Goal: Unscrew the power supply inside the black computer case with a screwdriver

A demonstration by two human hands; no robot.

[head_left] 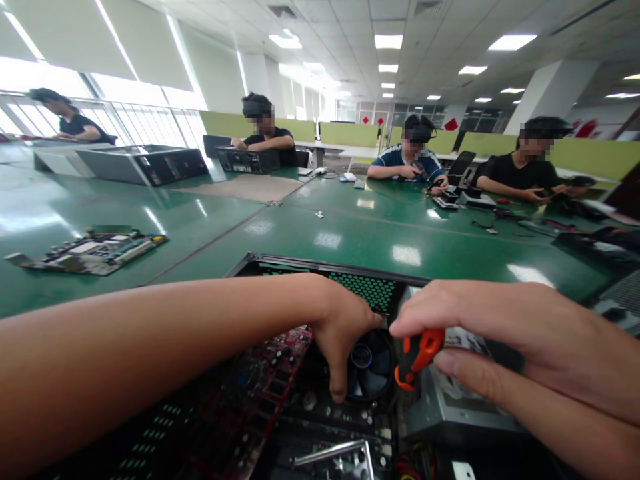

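Observation:
An open black computer case (320, 265) lies in front of me on the green table. Inside it are a red motherboard (280, 360), a round black fan (367, 367) and a grey power supply (450, 400). My left hand (343, 333) reaches down into the case, fingers curled at the fan's edge; whether it holds anything is hidden. My right hand (480, 333) is closed on an orange and black screwdriver handle (417, 357), held upright over the case beside the fan.
A loose circuit board (95, 250) lies at the left of the green table (310, 233). Other computer cases (150, 163) stand at the far left. Several seated people work at the far side, with tools and cables (505, 217) near them.

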